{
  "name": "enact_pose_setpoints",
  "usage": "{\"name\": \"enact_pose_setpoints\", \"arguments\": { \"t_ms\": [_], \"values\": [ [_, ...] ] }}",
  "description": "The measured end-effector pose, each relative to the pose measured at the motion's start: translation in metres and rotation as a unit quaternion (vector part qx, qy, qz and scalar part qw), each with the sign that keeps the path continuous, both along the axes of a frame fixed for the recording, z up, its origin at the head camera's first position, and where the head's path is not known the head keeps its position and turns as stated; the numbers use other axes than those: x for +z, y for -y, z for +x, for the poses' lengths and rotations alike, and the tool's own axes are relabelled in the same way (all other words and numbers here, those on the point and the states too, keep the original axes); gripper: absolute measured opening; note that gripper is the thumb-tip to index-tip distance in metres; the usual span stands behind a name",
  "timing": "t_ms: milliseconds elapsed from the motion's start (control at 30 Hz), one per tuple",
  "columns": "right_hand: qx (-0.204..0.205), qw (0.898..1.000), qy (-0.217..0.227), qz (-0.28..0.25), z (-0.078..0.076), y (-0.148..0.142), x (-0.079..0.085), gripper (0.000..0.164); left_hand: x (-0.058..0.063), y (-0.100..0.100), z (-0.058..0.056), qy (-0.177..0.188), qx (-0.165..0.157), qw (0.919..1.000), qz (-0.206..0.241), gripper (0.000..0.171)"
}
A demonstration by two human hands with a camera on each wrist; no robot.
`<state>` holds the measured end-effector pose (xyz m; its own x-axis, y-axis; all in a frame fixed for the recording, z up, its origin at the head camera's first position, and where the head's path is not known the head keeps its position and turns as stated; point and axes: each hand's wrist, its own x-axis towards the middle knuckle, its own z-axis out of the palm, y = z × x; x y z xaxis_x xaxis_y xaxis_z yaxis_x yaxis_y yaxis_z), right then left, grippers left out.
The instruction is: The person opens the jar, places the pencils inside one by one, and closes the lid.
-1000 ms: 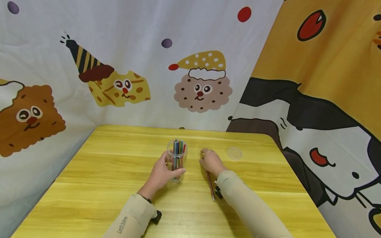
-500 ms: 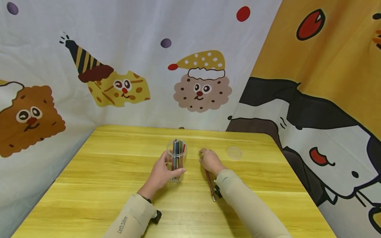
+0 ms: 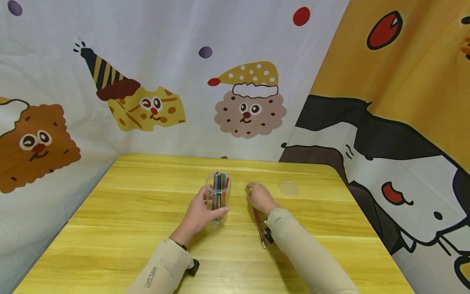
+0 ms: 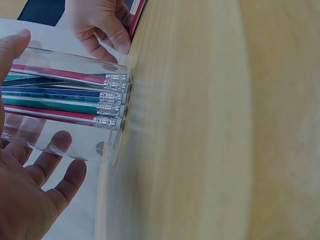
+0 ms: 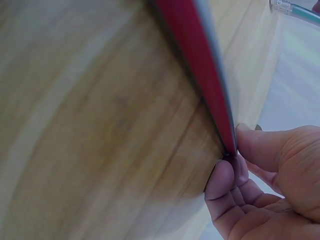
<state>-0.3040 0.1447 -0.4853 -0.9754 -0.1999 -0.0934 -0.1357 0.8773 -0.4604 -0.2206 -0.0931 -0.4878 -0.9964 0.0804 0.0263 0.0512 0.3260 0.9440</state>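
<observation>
Upright on the table stands a clear plastic jar [image 3: 228,197], holding several pencils [image 3: 219,182] in red, green and blue. My left hand [image 3: 197,213] grips the jar from its left side, thumb across the front. In the left wrist view, the pencils' silver ferrules and eraser ends sit at the jar's bottom. To the right, my right hand [image 3: 261,199] pinches a single red pencil [image 3: 259,229] by its far end, between thumb and fingers. That pencil lies along the table with its eraser end toward me; its far tip is hidden in the fingers.
A clear round lid [image 3: 289,189] lies flat on the table beyond my right hand. The yellow wood-grain table [image 3: 121,228] reaches back to a white curtain [image 3: 191,24] with cartoon prints, and a second printed curtain [image 3: 422,85] hangs at the right.
</observation>
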Motion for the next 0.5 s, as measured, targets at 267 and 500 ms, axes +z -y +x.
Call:
{"name": "enact_pose_setpoints", "arguments": {
  "t_ms": [267,500],
  "values": [
    [0.001,1.0,0.001,0.002,-0.001,-0.002,0.0,0.046,-0.001,-0.001,-0.001,0.0,0.002,1.0,0.0,0.07],
    [-0.003,0.999,0.026,0.023,0.004,-0.001,0.01,0.052,-0.001,-0.001,-0.001,0.0,0.001,1.0,-0.002,0.07]
  ]
}}
